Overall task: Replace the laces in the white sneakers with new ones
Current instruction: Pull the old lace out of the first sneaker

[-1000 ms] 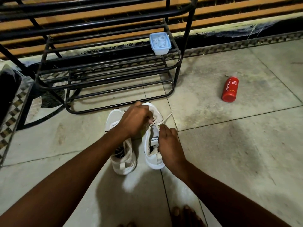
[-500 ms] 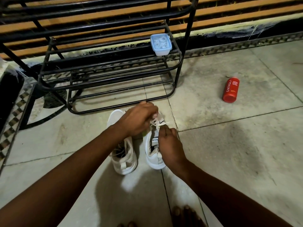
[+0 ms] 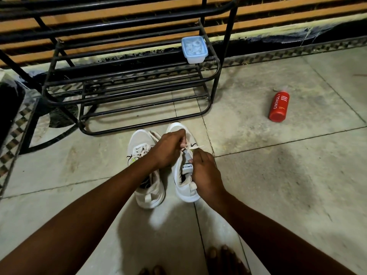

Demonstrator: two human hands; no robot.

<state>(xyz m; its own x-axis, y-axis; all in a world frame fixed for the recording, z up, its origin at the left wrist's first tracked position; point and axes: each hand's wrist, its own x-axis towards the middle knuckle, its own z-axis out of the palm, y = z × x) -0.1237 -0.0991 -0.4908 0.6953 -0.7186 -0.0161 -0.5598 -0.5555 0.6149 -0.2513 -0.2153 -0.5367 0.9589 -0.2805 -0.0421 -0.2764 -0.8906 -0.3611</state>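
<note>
Two white sneakers stand side by side on the tiled floor, toes pointing away from me. The left sneaker (image 3: 147, 175) still carries its white laces. Over the right sneaker (image 3: 185, 187) my left hand (image 3: 168, 148) pinches the white lace (image 3: 193, 148) near the upper eyelets, fingers curled. My right hand (image 3: 205, 172) rests on the shoe's right side by the tongue, fingertips at the lace. A short lace end sticks out to the right between the hands.
A black metal shoe rack (image 3: 129, 82) stands just beyond the sneakers, with a small blue-lidded plastic box (image 3: 194, 49) on its right end. A red body-wash bottle (image 3: 279, 107) lies on the floor at right. My bare toes (image 3: 222, 259) show at the bottom edge.
My left hand has shifted slightly right over the right sneaker's laces. The loose lace end sticking out to the right has become shorter and lies flatter.
</note>
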